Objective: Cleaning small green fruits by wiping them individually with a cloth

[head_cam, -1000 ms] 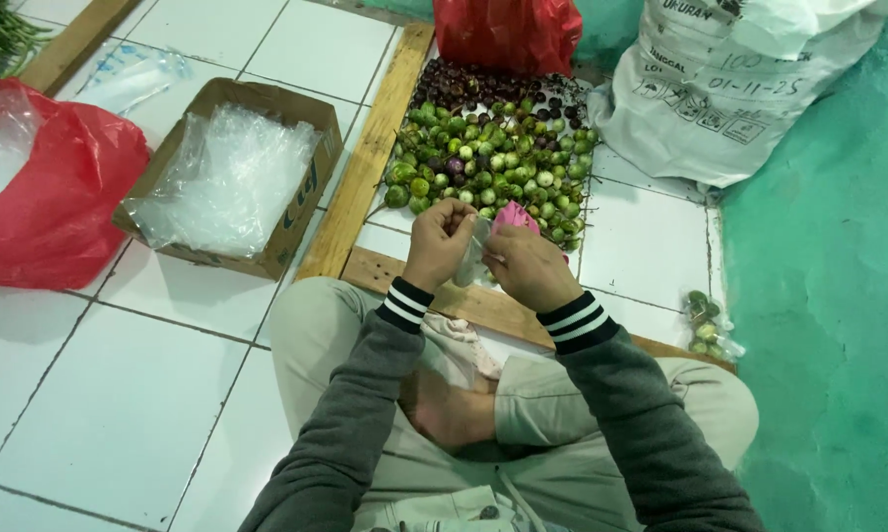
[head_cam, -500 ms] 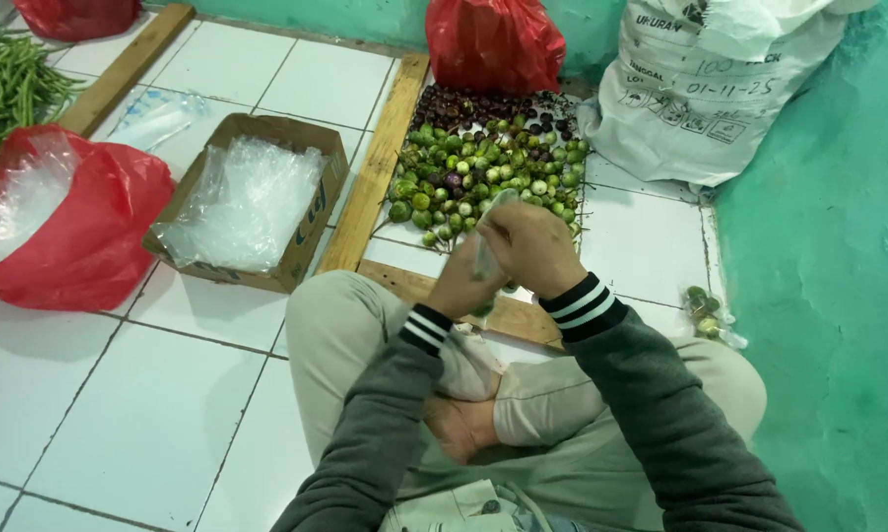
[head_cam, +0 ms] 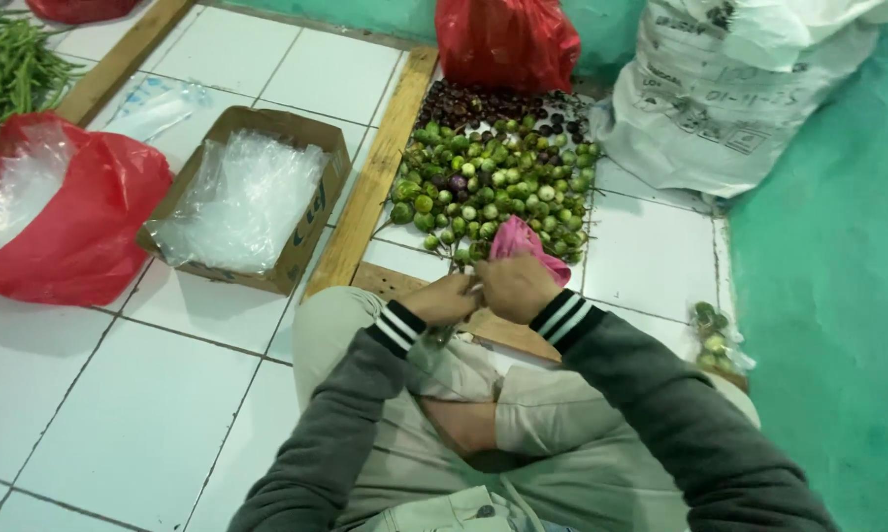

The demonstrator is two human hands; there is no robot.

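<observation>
both hands meet above the lap, left hand [head_cam: 442,299] and right hand [head_cam: 515,286] fingers pinching a small clear bag [head_cam: 440,335] hanging below them.

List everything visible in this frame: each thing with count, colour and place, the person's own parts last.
small round fruits: a heap, green with some purple, on the floor ahead of the hands
pink cloth: one, at the right hand
cardboard box: one, brown, left of the wooden slat, full of clear plastic bags
red bags: two clearly seen, far left and top centre
white sack: one, top right
green beans: a pile, top left
small filled bag: one, clear, right of the knee
left hand: meets the right
right hand: closed around the cloth
</observation>
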